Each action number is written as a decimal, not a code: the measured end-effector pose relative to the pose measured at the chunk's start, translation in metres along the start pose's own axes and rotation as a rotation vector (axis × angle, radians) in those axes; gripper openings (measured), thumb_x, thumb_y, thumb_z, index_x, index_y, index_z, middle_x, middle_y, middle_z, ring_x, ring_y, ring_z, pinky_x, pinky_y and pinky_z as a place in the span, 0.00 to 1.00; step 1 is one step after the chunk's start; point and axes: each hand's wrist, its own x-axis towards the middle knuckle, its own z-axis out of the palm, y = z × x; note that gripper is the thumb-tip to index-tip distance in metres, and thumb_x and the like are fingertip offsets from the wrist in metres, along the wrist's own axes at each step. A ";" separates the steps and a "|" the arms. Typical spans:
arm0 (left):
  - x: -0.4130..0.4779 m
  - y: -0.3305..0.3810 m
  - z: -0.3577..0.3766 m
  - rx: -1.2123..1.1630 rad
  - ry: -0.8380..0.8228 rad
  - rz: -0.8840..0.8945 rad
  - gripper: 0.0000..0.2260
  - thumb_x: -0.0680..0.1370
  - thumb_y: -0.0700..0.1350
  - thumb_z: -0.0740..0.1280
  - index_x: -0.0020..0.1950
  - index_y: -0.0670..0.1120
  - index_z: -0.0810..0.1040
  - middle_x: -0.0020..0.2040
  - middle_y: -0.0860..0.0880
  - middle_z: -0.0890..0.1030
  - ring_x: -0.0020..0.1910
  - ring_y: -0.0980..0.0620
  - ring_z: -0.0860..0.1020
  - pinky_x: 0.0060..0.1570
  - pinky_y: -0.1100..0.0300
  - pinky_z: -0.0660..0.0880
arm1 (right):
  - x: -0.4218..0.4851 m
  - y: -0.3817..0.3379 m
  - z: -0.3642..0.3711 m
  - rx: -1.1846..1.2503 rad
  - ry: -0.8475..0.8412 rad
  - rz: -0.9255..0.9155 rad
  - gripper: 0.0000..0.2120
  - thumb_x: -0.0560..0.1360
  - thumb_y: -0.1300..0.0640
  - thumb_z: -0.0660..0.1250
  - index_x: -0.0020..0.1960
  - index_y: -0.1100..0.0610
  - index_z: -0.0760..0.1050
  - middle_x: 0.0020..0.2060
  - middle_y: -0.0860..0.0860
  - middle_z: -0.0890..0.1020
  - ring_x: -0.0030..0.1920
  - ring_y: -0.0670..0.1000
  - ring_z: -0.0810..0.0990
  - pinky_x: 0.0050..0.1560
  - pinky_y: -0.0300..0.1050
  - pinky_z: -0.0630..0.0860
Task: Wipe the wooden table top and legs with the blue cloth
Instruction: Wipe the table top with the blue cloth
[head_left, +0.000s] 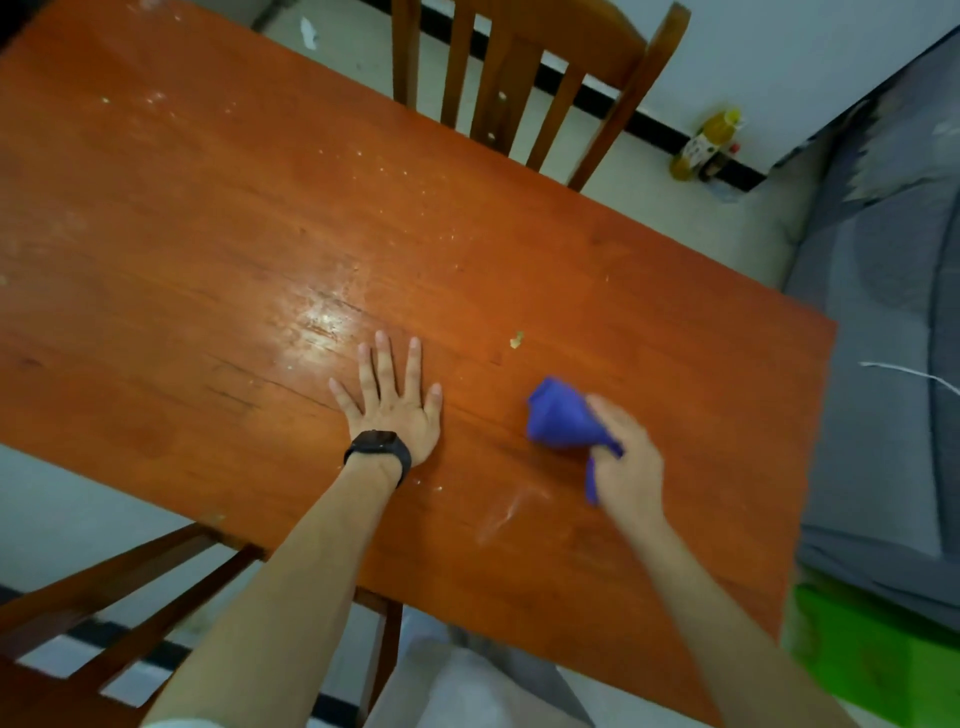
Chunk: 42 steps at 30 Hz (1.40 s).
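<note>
Head view showed the left hand (387, 402) lying flat, fingers spread, on the table (208, 234) toward its near edge. Right of it, the right hand (628, 467) clutched the bunched blue cloth (563, 415) against the tabletop. Wiping the top seemed the step in hand. The next move probably called for a sweep toward the crumb (517, 339) beyond the cloth.

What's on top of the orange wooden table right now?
On the orange wooden table: left hand flat, right hand gripping a bunched blue cloth, a pale crumb, scattered white specks. Wood under the palm and cloth is hidden.
</note>
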 end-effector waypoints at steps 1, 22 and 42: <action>0.001 -0.001 0.001 -0.002 0.011 0.007 0.28 0.81 0.63 0.38 0.76 0.58 0.28 0.74 0.49 0.24 0.73 0.45 0.25 0.69 0.32 0.32 | 0.029 0.007 -0.013 -0.044 0.081 0.070 0.27 0.67 0.69 0.59 0.66 0.59 0.76 0.64 0.54 0.77 0.66 0.54 0.74 0.71 0.36 0.60; -0.197 -0.019 0.037 -0.107 -0.043 -0.464 0.35 0.77 0.50 0.59 0.79 0.54 0.42 0.80 0.46 0.40 0.78 0.42 0.48 0.74 0.38 0.48 | -0.014 -0.069 0.056 -0.287 -0.222 -0.180 0.31 0.71 0.63 0.60 0.71 0.44 0.69 0.68 0.39 0.72 0.70 0.49 0.64 0.70 0.54 0.56; -0.289 0.062 0.128 0.115 -0.271 -0.046 0.39 0.80 0.47 0.61 0.79 0.51 0.35 0.78 0.47 0.31 0.78 0.45 0.37 0.75 0.40 0.49 | -0.249 0.207 -0.165 -0.268 -0.340 0.218 0.22 0.60 0.65 0.57 0.25 0.38 0.75 0.39 0.43 0.84 0.49 0.47 0.76 0.58 0.49 0.73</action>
